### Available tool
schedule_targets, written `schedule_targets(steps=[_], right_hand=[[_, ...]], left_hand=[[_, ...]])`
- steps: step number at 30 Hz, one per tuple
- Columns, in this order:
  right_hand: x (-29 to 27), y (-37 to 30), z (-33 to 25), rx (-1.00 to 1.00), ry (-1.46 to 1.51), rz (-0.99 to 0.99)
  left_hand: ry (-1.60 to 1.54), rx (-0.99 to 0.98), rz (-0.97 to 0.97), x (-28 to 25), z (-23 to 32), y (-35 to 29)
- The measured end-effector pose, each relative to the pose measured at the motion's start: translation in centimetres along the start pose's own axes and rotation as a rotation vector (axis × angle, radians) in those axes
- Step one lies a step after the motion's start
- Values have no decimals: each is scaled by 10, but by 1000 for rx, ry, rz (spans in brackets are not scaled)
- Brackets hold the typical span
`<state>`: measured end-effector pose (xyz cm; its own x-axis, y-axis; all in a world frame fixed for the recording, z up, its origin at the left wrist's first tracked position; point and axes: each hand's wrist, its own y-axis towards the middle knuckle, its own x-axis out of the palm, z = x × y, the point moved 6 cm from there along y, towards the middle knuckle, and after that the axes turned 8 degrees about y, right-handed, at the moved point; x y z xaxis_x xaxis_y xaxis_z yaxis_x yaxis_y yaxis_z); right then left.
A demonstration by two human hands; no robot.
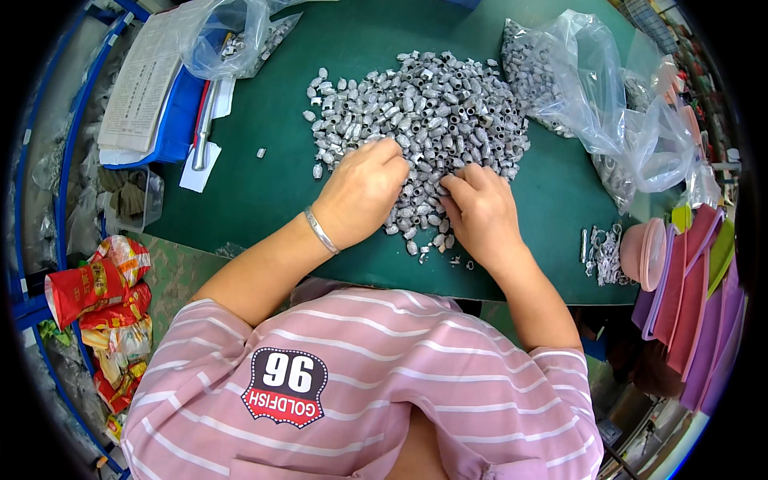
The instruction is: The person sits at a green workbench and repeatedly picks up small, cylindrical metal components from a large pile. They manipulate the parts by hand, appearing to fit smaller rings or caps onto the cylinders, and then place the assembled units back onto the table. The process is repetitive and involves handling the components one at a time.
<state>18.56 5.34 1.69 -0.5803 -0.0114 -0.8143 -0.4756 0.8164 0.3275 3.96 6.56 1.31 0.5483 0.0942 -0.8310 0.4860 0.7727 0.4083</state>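
Note:
A broad heap of small grey barrel-shaped metal pieces (448,104), many with a hole through them, covers the middle of the green table (240,192). At the heap's near left side my left hand (364,188) is closed, its fingers curled in among the pieces and their tips hidden. My right hand (484,212) is at the near right side, thumb and forefinger drawn together against the heap. Whatever either hand grips is too small or covered to make out. A few loose pieces and small fragments (456,262) lie just in front of the heap.
Clear plastic bags (592,88) with more grey pieces stand at the far right. Metal clips (608,256) lie beside a pink cup (642,252) at the right edge. A blue tray (178,120) with papers, a metal tool (205,128) and another bag (232,40) are at the left.

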Motion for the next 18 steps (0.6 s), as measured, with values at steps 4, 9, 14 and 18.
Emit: schedule_targets(steps=[4,9,14,18], right_hand=[[2,-5,2,38,97,44],[6,-14,6,340,761,74],[29,-25,6,462,1481,165],[36,-28,2,689,1969,136]], left_hand=[[-172,-32,31,-3,2,-2],[-634,-274,20,-8,-1,-14],[-987,-321,63,-1,3,-21],[-1528,-590,-40,21,2,-31]])
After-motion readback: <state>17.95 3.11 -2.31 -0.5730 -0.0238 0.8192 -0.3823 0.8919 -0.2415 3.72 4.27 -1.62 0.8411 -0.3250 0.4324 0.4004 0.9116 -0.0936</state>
